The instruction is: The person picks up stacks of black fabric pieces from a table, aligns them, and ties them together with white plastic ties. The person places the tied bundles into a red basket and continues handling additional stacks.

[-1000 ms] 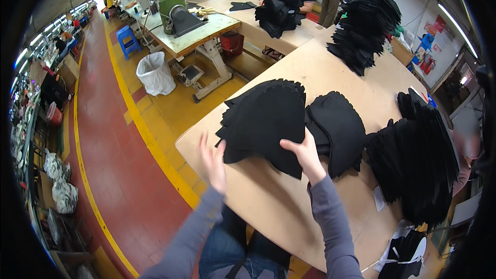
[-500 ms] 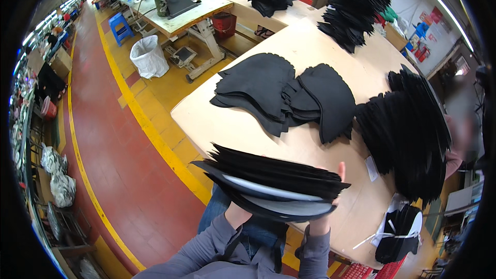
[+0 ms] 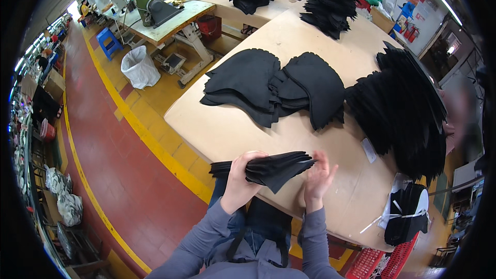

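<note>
A broad, pale wooden work surface [image 3: 248, 129] is seen filling the middle of the view, bent by the lens toward the rim. Along its right side a long, tall stack of black cut fabric pieces [image 3: 408, 108] is laid, its scalloped edges fanned out. Nearer the middle two lower piles of black fabric panels [image 3: 274, 85] are spread, the left one overlapping the right. A further dark stack [image 3: 336, 0] is set at the far end of the surface (too far off for detail). To the left, across a yellow floor strip, a sewing table with a green machine [image 3: 150, 8] is placed, with a white bag-lined bin [image 3: 138, 67] beside it and a blue stool [image 3: 109, 44] behind.

At the near edge of the surface a thin bundle of black fabric pieces [image 3: 268, 168] is held, just above the tabletop and well apart from the larger piles. It is gripped by the left hand [image 3: 240, 181], whose fingers are curled over the top of the bundle with the thumb beneath, so that the layers are pinched together. The right hand [image 3: 318, 178] is set against the bundle's right end, its fingers spread and slightly blurred; whether anything is pinched by them cannot be told.
</note>
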`<state>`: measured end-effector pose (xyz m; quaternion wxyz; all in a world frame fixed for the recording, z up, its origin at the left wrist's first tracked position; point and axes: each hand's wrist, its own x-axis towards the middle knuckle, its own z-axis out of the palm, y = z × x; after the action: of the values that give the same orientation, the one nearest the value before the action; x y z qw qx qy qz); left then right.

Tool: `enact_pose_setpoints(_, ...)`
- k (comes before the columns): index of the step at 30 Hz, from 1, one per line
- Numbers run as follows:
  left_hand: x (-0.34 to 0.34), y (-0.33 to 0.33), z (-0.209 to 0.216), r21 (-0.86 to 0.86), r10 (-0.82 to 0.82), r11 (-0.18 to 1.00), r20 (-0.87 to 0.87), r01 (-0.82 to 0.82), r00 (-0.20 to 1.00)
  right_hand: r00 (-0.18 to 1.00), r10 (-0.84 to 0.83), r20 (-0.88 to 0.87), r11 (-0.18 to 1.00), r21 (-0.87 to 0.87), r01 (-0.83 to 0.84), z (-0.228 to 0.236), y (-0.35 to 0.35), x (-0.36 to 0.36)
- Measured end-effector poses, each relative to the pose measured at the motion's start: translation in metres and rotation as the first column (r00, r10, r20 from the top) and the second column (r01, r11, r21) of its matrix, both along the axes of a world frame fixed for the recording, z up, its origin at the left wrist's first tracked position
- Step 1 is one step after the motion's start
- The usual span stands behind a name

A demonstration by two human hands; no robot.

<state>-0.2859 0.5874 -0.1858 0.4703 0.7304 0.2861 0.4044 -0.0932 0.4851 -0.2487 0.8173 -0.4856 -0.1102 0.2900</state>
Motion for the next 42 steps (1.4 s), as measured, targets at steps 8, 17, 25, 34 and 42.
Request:
enact_pose_setpoints(8,0.003,0.004,0.003,-0.053,0.091,0.995,0.264,-0.08,0.96,0.8,0.411,0.436,0.911,-0.238,-0.338,0.001,0.027,-0.002)
enact_pose_setpoints(17,-0.016,0.007,-0.02,-0.623,0.481,0.767,0.716,0.153,0.506,0.927,0.284,0.245,0.902,0.259,-0.345,-0.013,0.007,-0.038)
enact_pose_setpoints(25,0.011,-0.021,-0.012,-0.547,0.388,0.525,0.836,0.653,0.388,0.935,0.342,0.091,0.94,-0.024,-0.341,0.05,0.004,0.002)
enact_pose_setpoints(34,0.013,0.028,-0.029,-0.211,0.213,0.965,0.276,-0.157,0.937,0.828,0.198,0.525,0.976,-0.182,-0.118,0.047,-0.05,0.026)
enact_pose_setpoints(42,0.024,0.035,-0.034,-0.002,-0.323,0.946,-0.102,0.324,0.941,0.647,0.374,0.664,0.91,-0.396,-0.12,0.034,-0.064,0.033)
